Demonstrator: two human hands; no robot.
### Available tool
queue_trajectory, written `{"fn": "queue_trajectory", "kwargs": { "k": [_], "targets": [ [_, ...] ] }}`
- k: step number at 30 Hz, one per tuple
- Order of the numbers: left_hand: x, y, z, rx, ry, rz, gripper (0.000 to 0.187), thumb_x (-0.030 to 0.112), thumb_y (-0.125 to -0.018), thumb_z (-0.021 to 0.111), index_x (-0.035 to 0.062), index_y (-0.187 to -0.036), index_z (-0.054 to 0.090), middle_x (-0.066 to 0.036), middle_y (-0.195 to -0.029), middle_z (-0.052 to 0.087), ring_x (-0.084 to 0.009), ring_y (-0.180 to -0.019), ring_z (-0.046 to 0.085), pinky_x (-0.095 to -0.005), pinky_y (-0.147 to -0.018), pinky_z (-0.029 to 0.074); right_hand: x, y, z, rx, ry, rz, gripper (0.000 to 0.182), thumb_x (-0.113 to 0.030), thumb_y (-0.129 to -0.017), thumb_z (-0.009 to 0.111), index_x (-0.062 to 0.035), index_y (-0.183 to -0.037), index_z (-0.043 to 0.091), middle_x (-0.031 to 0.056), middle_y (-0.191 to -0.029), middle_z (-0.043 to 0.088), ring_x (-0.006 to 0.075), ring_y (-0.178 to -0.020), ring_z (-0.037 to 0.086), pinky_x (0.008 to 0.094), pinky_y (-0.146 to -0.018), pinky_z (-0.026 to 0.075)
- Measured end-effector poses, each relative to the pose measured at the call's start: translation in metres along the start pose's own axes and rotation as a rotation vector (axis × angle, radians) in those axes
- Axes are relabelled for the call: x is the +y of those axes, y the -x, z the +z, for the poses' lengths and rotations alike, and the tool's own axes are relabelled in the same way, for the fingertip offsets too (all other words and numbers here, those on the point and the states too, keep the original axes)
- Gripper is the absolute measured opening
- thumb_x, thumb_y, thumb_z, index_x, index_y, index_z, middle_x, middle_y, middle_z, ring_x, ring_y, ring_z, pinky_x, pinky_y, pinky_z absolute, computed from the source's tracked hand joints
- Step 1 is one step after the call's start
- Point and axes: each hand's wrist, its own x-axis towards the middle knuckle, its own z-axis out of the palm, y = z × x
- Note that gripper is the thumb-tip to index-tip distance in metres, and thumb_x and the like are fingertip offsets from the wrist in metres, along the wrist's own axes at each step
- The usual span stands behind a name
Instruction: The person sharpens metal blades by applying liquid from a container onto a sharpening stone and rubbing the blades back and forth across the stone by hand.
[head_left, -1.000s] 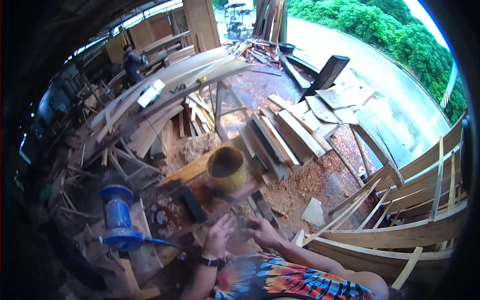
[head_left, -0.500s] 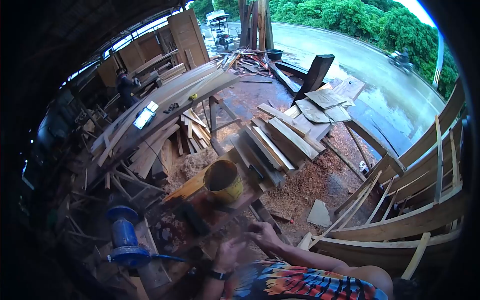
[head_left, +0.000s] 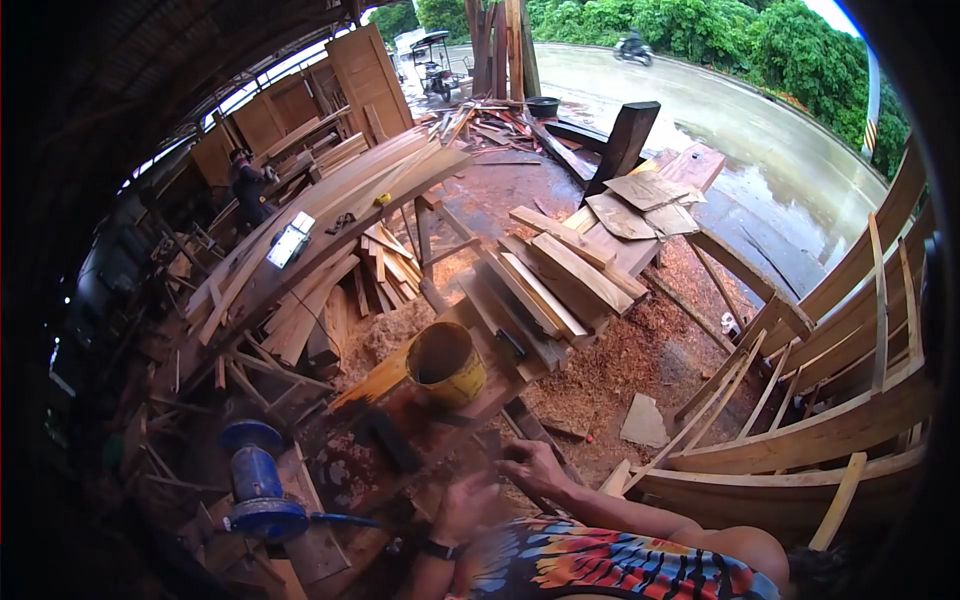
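Observation:
My left hand (head_left: pixel 466 508), with a dark band at its wrist, is low in the centre and smeared by motion, so its fingers are unclear. Just right of it and slightly higher, my right hand (head_left: pixel 536 468) has its fingers curled together around something too blurred to make out. Both hands are near the edge of a low wooden bench (head_left: pixel 480 408). A yellow bucket (head_left: pixel 462 385) stands on that bench above my hands. To the left is a blue metal machine (head_left: pixel 257 475) with a blue lever pointing toward my left hand.
Planks (head_left: pixel 570 275) lie stacked beyond the bucket. A long table (head_left: pixel 350 215) holds boards and a bright phone-like device (head_left: pixel 290 240). A wooden rib frame (head_left: pixel 790 440) stands at right. Another person (head_left: pixel 248 190) is at far left. A motorcycle (head_left: pixel 633 48) is on the road.
The motorcycle has moved left along the road. The view has shifted slightly, and my left hand appears a little further right. My right hand remains curled in nearly the same place.

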Motion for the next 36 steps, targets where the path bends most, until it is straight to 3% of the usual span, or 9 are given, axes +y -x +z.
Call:
{"fn": "queue_trajectory", "kwargs": {
  "k": [7,10,15,19,22,30,33,34,36],
  "targets": [
    [-0.004,0.001,0.0,0.104,0.035,0.043,0.048,0.004,-0.095,0.066,-0.0065,-0.14,0.052,-0.012,-0.128,0.065,-0.0157,-0.115,0.063,-0.0285,-0.099,0.05,0.006,0.003,0.014,0.031,-0.111,-0.147,0.024,-0.017,-0.084,0.076,0.0007,-0.1,0.073,0.0159,-0.086,0.072,0.0225,-0.077,0.069,0.0358,-0.072,0.055],
    [0.006,0.002,0.004,0.179,0.071,0.096,0.055,0.003,-0.094,0.065,-0.0089,-0.144,0.045,-0.017,-0.139,0.058,-0.0204,-0.131,0.055,-0.0306,-0.108,0.045,0.008,0.002,0.021,0.059,0.07,-0.25,0.021,-0.014,-0.081,0.073,-0.0026,-0.099,0.073,0.0166,-0.085,0.072,0.0286,-0.077,0.071,0.0373,-0.071,0.056],
    [0.008,-0.001,0.007,0.073,0.099,0.115,0.058,0.001,-0.094,0.065,-0.0111,-0.145,0.041,-0.017,-0.141,0.057,-0.02,-0.13,0.054,-0.0306,-0.11,0.043,0.024,-0.002,0.028,0.119,0.244,-0.515,0.026,-0.018,-0.072,0.076,-0.0065,-0.095,0.069,0.0152,-0.085,0.068,0.0368,-0.077,0.068,0.0423,-0.067,0.055],
    [0.013,0.001,0.013,0.028,0.055,0.119,0.061,0.0,-0.094,0.064,-0.0115,-0.147,0.037,-0.016,-0.14,0.057,-0.018,-0.128,0.055,-0.0297,-0.107,0.044,0.018,0.003,0.026,0.142,0.392,-0.417,0.021,-0.017,-0.072,0.072,-0.0114,-0.092,0.072,0.0123,-0.088,0.069,0.0358,-0.079,0.07,0.0457,-0.069,0.057],
    [0.0,-0.002,0.015,0.045,0.125,0.184,0.043,0.008,-0.093,0.07,-0.0008,-0.133,0.057,-0.009,-0.129,0.066,-0.0165,-0.119,0.063,-0.0312,-0.101,0.05,0.023,0.002,0.029,0.155,0.389,-0.407,0.026,-0.021,-0.069,0.075,-0.0096,-0.092,0.07,0.0129,-0.088,0.068,0.0365,-0.078,0.07,0.0465,-0.068,0.057],
    [-0.009,-0.001,0.028,0.094,0.144,0.234,0.042,0.009,-0.094,0.066,-0.0006,-0.134,0.056,-0.009,-0.127,0.065,-0.0172,-0.119,0.061,-0.0328,-0.104,0.047,0.036,-0.001,0.031,0.247,0.255,-0.484,0.029,-0.024,-0.07,0.073,-0.0137,-0.097,0.071,0.0138,-0.08,0.068,0.0381,-0.075,0.068,0.0445,-0.064,0.055],
    [0.004,0.008,0.034,0.124,0.163,0.254,0.038,0.009,-0.095,0.063,-0.0011,-0.131,0.057,-0.009,-0.124,0.065,-0.0185,-0.117,0.062,-0.0331,-0.103,0.048,0.047,-0.008,0.035,0.095,0.365,-0.461,0.021,-0.014,-0.07,0.071,-0.0099,-0.091,0.072,0.0125,-0.083,0.07,0.0359,-0.076,0.069,0.0438,-0.066,0.055],
    [0.009,0.01,0.038,0.151,0.185,0.293,0.038,0.008,-0.095,0.063,-0.0021,-0.131,0.056,-0.01,-0.122,0.066,-0.0192,-0.117,0.062,-0.033,-0.102,0.049,0.052,-0.007,0.034,0.063,0.397,-0.471,0.024,-0.027,-0.075,0.071,-0.0142,-0.095,0.071,0.014,-0.083,0.068,0.038,-0.074,0.068,0.0453,-0.061,0.054],
    [0.009,0.012,0.037,0.185,0.112,0.335,0.042,0.009,-0.095,0.064,-0.0029,-0.134,0.053,-0.01,-0.125,0.064,-0.0182,-0.119,0.059,-0.0327,-0.103,0.047,0.028,-0.011,0.03,0.032,0.238,-0.519,0.025,-0.024,-0.071,0.074,-0.0117,-0.092,0.07,0.0142,-0.081,0.068,0.0381,-0.073,0.069,0.0444,-0.061,0.054]
  ]
}}
